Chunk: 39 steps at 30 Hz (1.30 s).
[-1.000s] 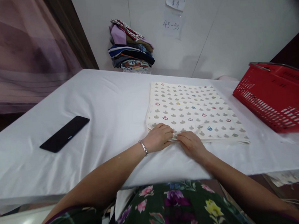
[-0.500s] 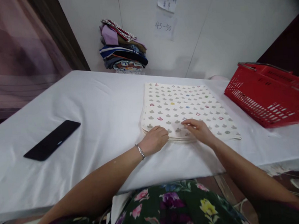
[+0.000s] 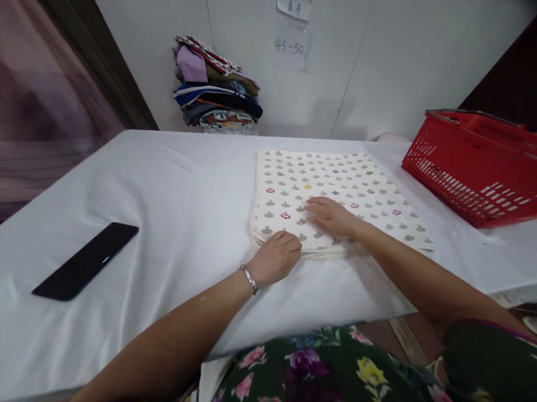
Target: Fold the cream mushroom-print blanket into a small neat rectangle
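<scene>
A folded cream cloth (image 3: 290,193) printed with small grey, red, blue and yellow motifs lies in several layers on the white-covered table (image 3: 191,199). At its near left edge, my left hand (image 3: 277,256) has its fingers closed on the layered rim, thumb side hidden. My right hand (image 3: 332,216) rests palm down over the near middle of the cloth, fingers stretched out and lying on the print. A metal bracelet (image 3: 249,279) circles my left wrist.
A black phone-like slab (image 3: 85,261) lies on the left of the table. The red plastic basket (image 3: 480,164) stands at the right. Against the wall rises a stack of folded fabrics (image 3: 218,86). Handwritten paper signs (image 3: 290,47) hang above.
My right hand has moved left and away from me over the cloth, from a pinch near the edge to flattened fingers. My left hand stays at the near left edge.
</scene>
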Each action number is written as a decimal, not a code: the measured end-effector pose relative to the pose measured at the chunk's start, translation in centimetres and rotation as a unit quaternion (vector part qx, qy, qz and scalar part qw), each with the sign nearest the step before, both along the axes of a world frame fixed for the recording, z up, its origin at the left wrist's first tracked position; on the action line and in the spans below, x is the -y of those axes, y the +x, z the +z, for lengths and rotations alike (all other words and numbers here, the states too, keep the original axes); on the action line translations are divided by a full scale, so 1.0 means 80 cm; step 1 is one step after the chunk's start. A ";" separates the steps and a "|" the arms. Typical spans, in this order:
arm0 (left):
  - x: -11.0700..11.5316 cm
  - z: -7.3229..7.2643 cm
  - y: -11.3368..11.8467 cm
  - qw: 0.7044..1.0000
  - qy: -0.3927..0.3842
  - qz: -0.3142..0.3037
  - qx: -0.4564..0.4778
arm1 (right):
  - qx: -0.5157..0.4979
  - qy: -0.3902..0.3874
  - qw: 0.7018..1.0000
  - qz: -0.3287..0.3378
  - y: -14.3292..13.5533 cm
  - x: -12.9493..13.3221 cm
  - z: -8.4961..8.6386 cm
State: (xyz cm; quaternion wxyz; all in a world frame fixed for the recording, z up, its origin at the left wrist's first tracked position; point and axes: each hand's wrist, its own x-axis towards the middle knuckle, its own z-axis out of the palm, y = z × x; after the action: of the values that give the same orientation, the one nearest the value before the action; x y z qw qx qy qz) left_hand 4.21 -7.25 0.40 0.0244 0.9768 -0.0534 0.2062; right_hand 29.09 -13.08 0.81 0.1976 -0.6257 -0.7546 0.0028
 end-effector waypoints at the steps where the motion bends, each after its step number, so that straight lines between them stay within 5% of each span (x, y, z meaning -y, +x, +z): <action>1: 0.000 0.000 0.000 1.000 0.001 -0.003 -0.003 | 0.005 -0.012 1.000 0.019 -0.002 -0.007 -0.004; 8: -0.004 0.002 -0.002 1.000 -0.026 -0.007 0.005 | -0.017 -0.085 0.996 0.020 0.010 -0.024 -0.015; 13: -0.005 0.000 -0.001 0.999 -0.046 -0.004 0.008 | -0.058 -0.050 0.992 -0.097 0.042 0.027 0.002; 18: -0.002 -0.001 0.000 0.999 -0.051 0.011 0.001 | 0.005 -0.139 0.978 -0.155 0.070 0.074 -0.005; 32: -0.001 0.001 -0.002 0.999 -0.040 0.033 0.016 | 0.010 -0.163 0.963 -0.216 0.056 0.081 -0.008; 39: -0.007 -0.002 0.000 0.999 -0.021 0.041 0.022 | -0.066 -0.149 0.959 -0.233 0.051 0.094 -0.009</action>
State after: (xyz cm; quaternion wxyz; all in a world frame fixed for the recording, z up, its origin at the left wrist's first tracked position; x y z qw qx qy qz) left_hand 4.21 -6.68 0.28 0.0351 0.9726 -0.0094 0.2298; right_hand 33.18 -20.57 0.12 0.1463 -0.8048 -0.5646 0.1104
